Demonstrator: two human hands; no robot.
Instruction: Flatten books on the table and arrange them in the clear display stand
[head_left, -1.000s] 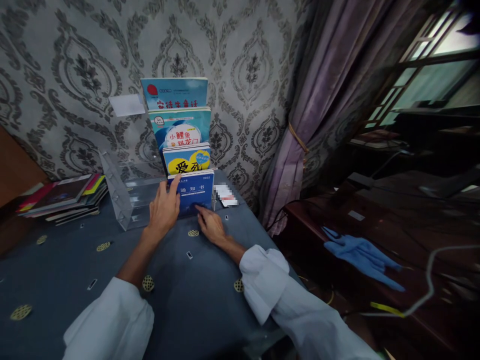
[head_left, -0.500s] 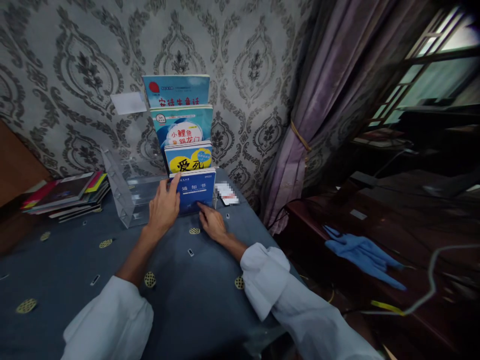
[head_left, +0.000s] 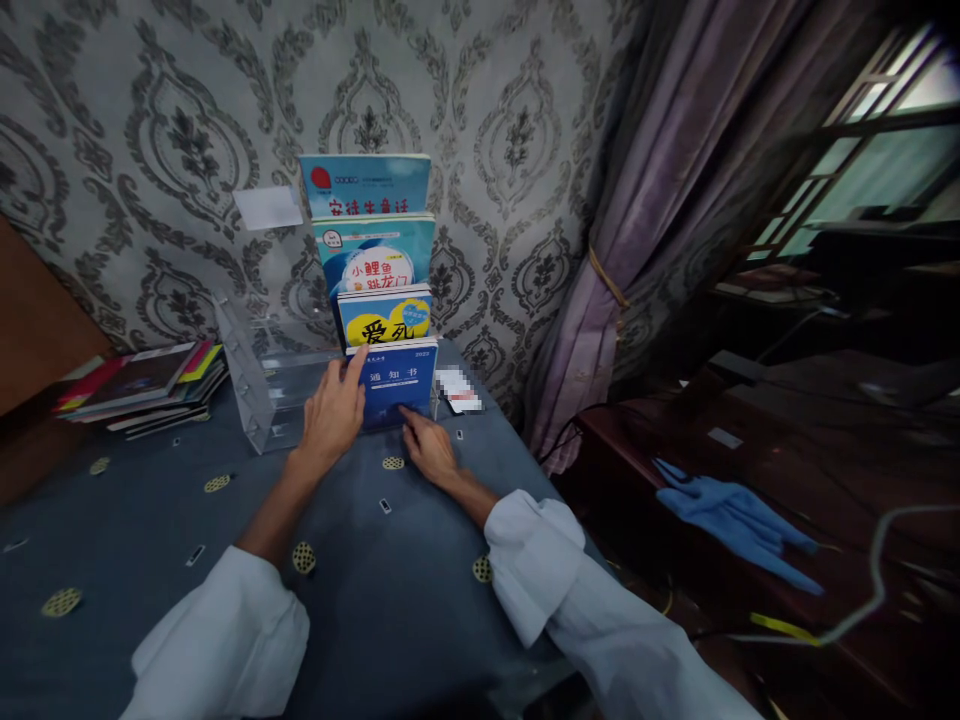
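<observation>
A dark blue booklet (head_left: 397, 385) with white lettering stands upright at the front of a clear stepped rack (head_left: 251, 405). My left hand (head_left: 334, 410) lies against its left side, the index finger stretched up to the top left corner. Against the lower front of the cover rests the index finger of my right hand (head_left: 431, 450), the other fingers bent and partly hidden. Neither hand visibly wraps round the booklet. Behind it, rising in steps, stand a yellow-and-blue book (head_left: 386, 320), a teal picture book (head_left: 375, 250) and a taller blue book (head_left: 367, 185).
Left of the rack lies a stack of books and magazines (head_left: 142, 385) on the patterned blue tablecloth (head_left: 375, 590). A blurred white card (head_left: 459, 390) is right of the rack. Beyond the table's right edge, a blue glove (head_left: 731, 515) and cables lie on a dark red surface (head_left: 630, 460).
The view has shifted slightly, so everything appears a little further right. Both hands stay at the blue booklet, with no clear movement against it.
</observation>
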